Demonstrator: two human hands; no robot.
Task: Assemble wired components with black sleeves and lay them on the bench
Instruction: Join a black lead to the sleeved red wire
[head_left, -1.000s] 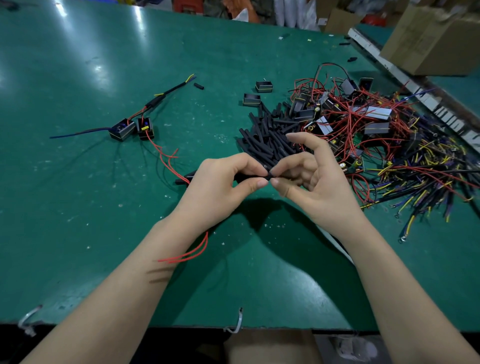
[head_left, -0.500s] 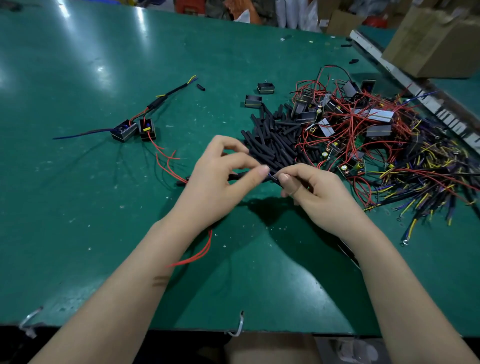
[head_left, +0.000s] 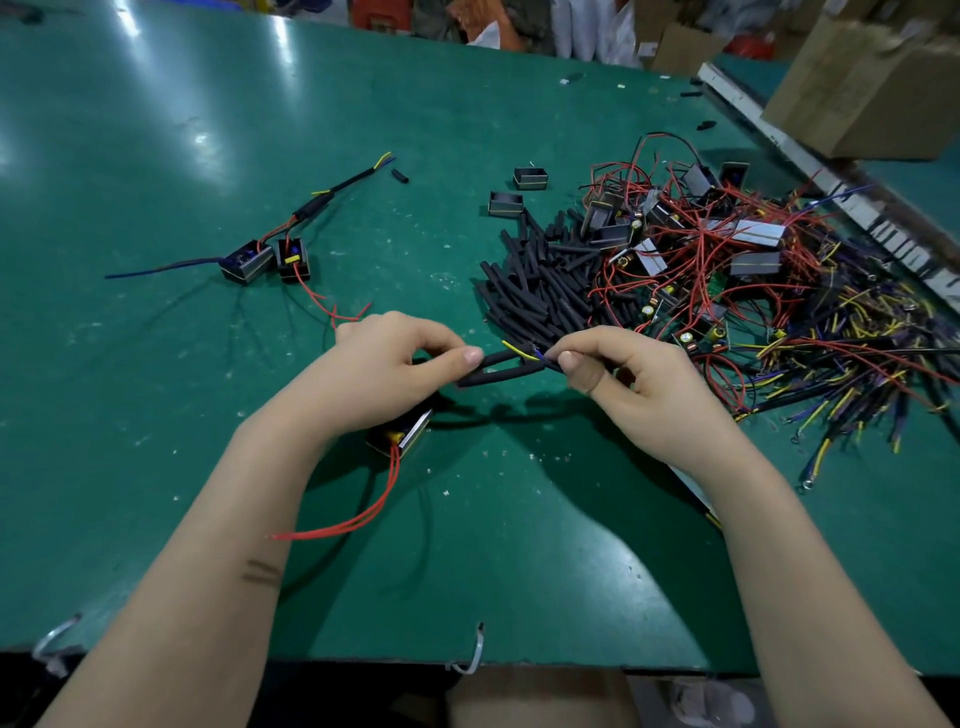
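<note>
My left hand (head_left: 384, 374) pinching black sleeve (head_left: 498, 366) above green bench (head_left: 156, 415); my right hand (head_left: 639, 384) pinching its other end, yellow and blue wire tips poking out. Boxed component (head_left: 402, 434) hanging under left palm, red leads (head_left: 363, 514) trailing.

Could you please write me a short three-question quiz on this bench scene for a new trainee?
1. True or false: the sleeve pile lies to the left of the finished units.
2. What do both hands hold? A) a black sleeve with wires B) a cardboard box C) a bare circuit board
3. What colour are the two wires trailing from the component beneath the left hand?

Key: 1. False. 2. A: the left hand and right hand hold the sleeve, yellow and blue wire ends showing. 3. Red.
</note>
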